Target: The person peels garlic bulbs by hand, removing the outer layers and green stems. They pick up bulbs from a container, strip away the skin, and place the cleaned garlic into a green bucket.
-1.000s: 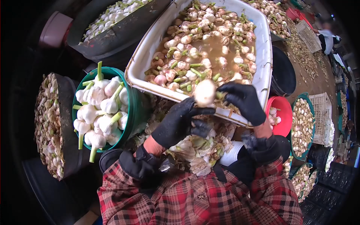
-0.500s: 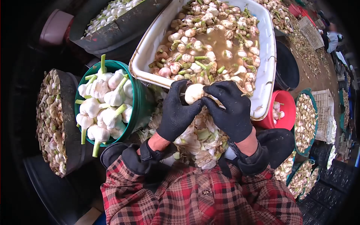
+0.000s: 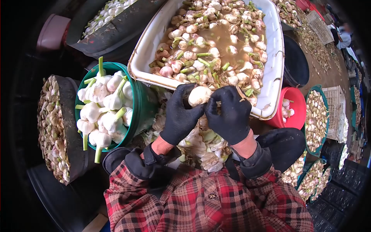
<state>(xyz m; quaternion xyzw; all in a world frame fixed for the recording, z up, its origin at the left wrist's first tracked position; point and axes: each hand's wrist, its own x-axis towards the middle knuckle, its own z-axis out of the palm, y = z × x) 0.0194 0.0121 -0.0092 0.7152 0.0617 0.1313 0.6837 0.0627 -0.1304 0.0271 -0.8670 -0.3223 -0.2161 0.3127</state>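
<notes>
A pale garlic bulb (image 3: 199, 96) is pinched in my left hand (image 3: 181, 114), which wears a black glove, just in front of the near rim of a white tub (image 3: 154, 79). My right hand (image 3: 228, 115), gloved too, is closed with its fingertips at the bulb's right side; a thin brown strip sticks up by its fingers. Many garlic bulbs with green stems lie in brown water in the tub. Loose garlic skins (image 3: 206, 149) are heaped below my hands.
A green bucket (image 3: 145, 112) of white garlic stands at the left, a red bucket (image 3: 297, 108) with a few bulbs at the right. Dark containers (image 3: 73, 127) of garlic are further left. Crates and garlic baskets line the right; a person (image 3: 343, 36) is at upper right.
My right hand has shifted slightly left and turned, its fingers more curled beside the bulb. The bulb stays in my left hand. The view has shifted a little.
</notes>
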